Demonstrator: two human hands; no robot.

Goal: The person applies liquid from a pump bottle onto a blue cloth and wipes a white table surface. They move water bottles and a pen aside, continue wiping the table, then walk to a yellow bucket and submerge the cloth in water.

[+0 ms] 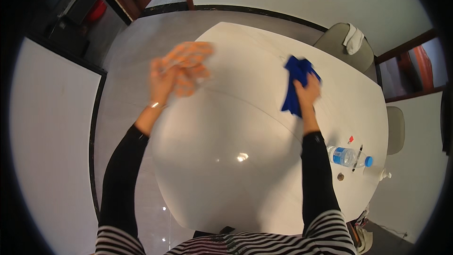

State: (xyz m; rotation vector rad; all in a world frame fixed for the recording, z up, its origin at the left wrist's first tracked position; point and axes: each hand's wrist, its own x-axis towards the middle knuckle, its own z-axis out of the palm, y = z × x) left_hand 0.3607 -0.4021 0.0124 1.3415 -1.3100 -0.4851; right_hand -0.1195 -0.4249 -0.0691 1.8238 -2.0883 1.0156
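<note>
My left hand [164, 81] holds an orange and white patterned cloth [189, 56] at the table's left edge. Both are blurred, and I cannot tell whether the cloth touches the tabletop. On the right, a dark blue cloth [295, 72] lies bunched under my right hand [308, 90], with its fingers on the fabric. Between the two hands is the white, glossy tabletop [226, 124], which shows a thin curved line and bright reflections.
Near my right forearm lie a clear plastic bottle [348, 157] with a blue cap, a black pen [357, 157], a small red item [350, 139] and a small brown round object [340, 176]. A white pump bottle [384, 174] is at the right edge. A chair [338, 39] holds a white cloth [354, 39].
</note>
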